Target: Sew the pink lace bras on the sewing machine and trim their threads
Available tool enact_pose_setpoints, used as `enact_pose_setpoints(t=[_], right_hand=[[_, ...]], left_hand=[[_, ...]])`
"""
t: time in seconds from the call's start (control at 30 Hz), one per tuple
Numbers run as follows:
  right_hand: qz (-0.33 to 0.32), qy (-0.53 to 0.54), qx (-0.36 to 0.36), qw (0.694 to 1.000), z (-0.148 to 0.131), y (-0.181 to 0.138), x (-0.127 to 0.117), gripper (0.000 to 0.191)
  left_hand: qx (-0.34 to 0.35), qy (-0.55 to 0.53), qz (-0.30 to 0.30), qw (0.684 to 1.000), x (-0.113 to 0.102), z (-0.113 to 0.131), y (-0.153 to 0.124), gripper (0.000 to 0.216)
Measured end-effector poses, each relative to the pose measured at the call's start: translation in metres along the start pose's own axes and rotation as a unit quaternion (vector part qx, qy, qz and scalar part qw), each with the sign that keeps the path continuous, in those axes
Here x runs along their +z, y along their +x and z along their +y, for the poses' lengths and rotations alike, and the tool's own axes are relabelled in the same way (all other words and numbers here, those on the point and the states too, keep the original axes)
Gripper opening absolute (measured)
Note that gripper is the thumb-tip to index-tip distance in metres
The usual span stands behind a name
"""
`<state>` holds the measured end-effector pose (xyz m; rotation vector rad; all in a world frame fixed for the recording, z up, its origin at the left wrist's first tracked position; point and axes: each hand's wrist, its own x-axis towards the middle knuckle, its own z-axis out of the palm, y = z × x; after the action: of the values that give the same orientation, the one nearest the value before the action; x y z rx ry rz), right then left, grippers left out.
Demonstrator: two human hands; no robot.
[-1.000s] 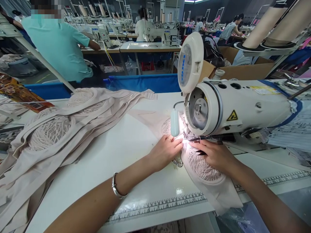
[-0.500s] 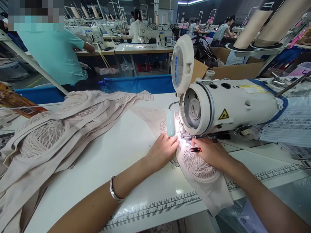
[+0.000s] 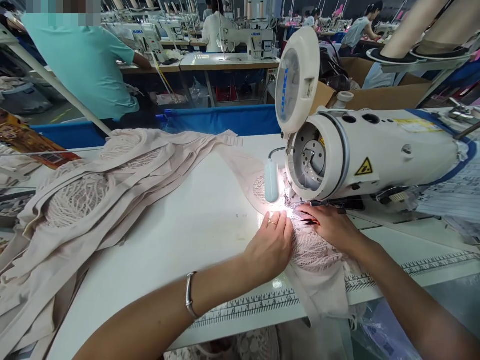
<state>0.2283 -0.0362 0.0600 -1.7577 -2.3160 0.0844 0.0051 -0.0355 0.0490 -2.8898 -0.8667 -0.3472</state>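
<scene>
A pale pink lace bra (image 3: 317,251) lies under the head of a white sewing machine (image 3: 378,150), its lower part hanging over the table's front edge. My left hand (image 3: 270,246), wearing a ring, is closed on the bra's edge just below the lit needle area; its thumb is hidden. In my right hand (image 3: 335,227) is a pair of thread snips (image 3: 310,221) with dark blades and an orange-red part, the blades pointing left. That hand also rests on the lace, right of the needle. Beside the needle hangs a small light-blue guard (image 3: 271,181).
More pink lace bras (image 3: 123,185) are heaped on the left of the white table (image 3: 187,230). A printed ruler (image 3: 251,305) runs along its front edge. Thread cones (image 3: 408,30) and a cardboard box (image 3: 393,95) stand behind. A person in a turquoise shirt (image 3: 82,65) sits ahead.
My left hand has shifted right and its fingers are turned more forward. The bra has bunched under my hands. The wheel inside the machine's open end has turned. The view has shifted slightly.
</scene>
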Motion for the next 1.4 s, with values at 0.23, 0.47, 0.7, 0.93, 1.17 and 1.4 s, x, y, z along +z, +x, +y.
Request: enact_pose_setpoints(t=[0.23,0.47,0.7,0.93,1.17,1.4], right_hand=[[0.085,-0.018,-0.131,0.988,-0.002,-0.006,0.004,0.063],[0.068,-0.057,-0.125,0.988,-0.006,-0.009,0.001,0.060],[0.054,-0.077,-0.111,0.989,-0.009,-0.008,0.000,0.067],[0.075,-0.091,-0.119,0.986,-0.011,-0.008,0.002,0.063],[0.076,-0.086,-0.112,0.987,-0.009,-0.006,0.003,0.057],[0.072,-0.059,-0.094,0.991,-0.013,-0.007,0.005,0.049]], left_hand=[[0.024,-0.008,0.022,0.999,0.007,-0.011,0.001,0.044],[0.051,-0.013,0.031,0.998,0.007,-0.018,0.000,0.044],[0.077,-0.089,0.040,0.992,-0.001,-0.034,0.002,0.037],[0.094,-0.151,0.071,0.981,-0.003,-0.051,0.005,0.032],[0.091,-0.147,0.038,0.984,-0.005,-0.069,0.010,0.033],[0.040,-0.051,0.007,0.998,-0.017,-0.067,0.014,0.041]])
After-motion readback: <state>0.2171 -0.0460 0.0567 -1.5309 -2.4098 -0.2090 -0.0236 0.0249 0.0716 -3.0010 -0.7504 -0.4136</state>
